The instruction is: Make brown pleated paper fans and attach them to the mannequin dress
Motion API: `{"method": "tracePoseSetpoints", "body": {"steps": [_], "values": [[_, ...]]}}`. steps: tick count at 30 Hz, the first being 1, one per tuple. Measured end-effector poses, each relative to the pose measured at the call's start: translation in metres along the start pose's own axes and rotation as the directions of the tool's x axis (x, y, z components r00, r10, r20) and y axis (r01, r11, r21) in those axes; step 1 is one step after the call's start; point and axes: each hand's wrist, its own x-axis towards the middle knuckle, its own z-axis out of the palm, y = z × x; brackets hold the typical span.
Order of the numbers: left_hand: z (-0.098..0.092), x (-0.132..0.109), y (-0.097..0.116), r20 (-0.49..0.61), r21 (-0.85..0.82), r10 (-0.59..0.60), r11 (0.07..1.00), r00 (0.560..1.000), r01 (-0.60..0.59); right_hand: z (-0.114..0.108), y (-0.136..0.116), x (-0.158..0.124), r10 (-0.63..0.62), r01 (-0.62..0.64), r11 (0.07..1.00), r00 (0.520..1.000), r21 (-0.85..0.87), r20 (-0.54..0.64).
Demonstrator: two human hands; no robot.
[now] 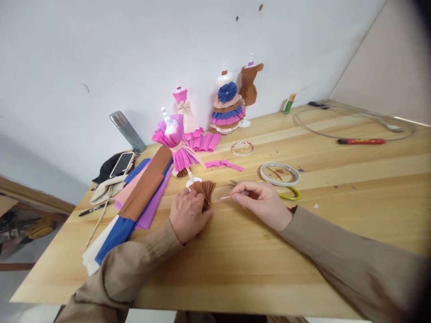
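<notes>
My left hand [190, 215] presses down on a pleated piece of brown crepe paper [209, 190], its folds fanning out past the fingers. The part under my palm is hidden. To the right, my right hand [259, 199] pinches a thin whitish strip [225, 197] whose tip points at the brown paper, a small gap between them. Partly covered by that hand lies a pair of scissors with yellow-green handles [292, 194]. Just behind my left hand stands a small dress form in a pink paper dress [175, 139].
Long crepe paper strips [144, 188] lie at the left near a phone [123, 164], a pen [96, 208] and a flask [128, 132]. More dressed forms [227, 105] stand by the wall. Tape rolls [280, 175], a red-handled tool [362, 141] and a glue stick [289, 103] are at the right.
</notes>
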Motion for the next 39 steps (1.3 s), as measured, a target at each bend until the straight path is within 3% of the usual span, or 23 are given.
{"method": "tracePoseSetpoints", "body": {"steps": [5,9,11,13,15,17,20,24,28,33,39], "values": [[0.008,0.004,-0.007,-0.043,-0.052,0.034,0.998,0.999,-0.036,0.000,0.000,0.000,0.027,-0.027,1.000,1.000,-0.003,0.001],[-0.005,0.008,-0.019,-0.087,-0.360,-0.043,0.933,0.995,0.009,0.000,0.000,0.000,0.021,-0.021,1.000,1.000,-0.016,0.002],[-0.016,0.009,-0.024,0.099,-0.651,-0.068,0.750,0.993,0.116,0.000,0.000,-0.001,0.012,-0.012,1.000,1.000,-0.018,0.002],[-0.024,0.010,-0.027,0.286,-0.846,-0.013,0.466,0.958,0.259,-0.001,-0.002,-0.001,-0.005,0.005,1.000,1.000,-0.012,-0.002],[-0.027,0.010,-0.026,0.291,-0.948,0.062,0.152,0.955,0.279,0.000,-0.003,-0.002,-0.025,0.025,1.000,1.000,-0.004,-0.007],[-0.023,0.011,-0.023,0.243,-0.960,0.061,-0.126,0.968,0.249,0.000,-0.004,-0.004,-0.057,0.056,0.998,0.998,-0.011,-0.016],[-0.014,0.013,-0.017,0.221,-0.918,0.008,-0.335,0.975,0.211,0.002,-0.005,-0.005,-0.137,0.130,0.987,0.988,-0.090,-0.071],[-0.009,0.013,-0.011,0.258,-0.874,-0.004,-0.427,0.966,0.232,0.002,-0.005,-0.007,-0.300,0.252,0.927,0.943,-0.278,-0.144],[-0.007,0.012,-0.006,0.273,-0.842,0.031,-0.475,0.961,0.255,0.002,-0.008,-0.008,-0.426,0.359,0.847,0.900,-0.392,-0.097],[-0.001,0.010,0.004,0.264,-0.862,0.073,-0.429,0.962,0.269,0.005,-0.010,-0.009,-0.482,0.399,0.793,0.873,-0.460,-0.073],[0.008,0.009,0.011,0.183,-0.913,0.027,-0.365,0.983,0.180,0.007,-0.009,-0.009,-0.541,0.448,0.750,0.838,-0.487,-0.063]]}}
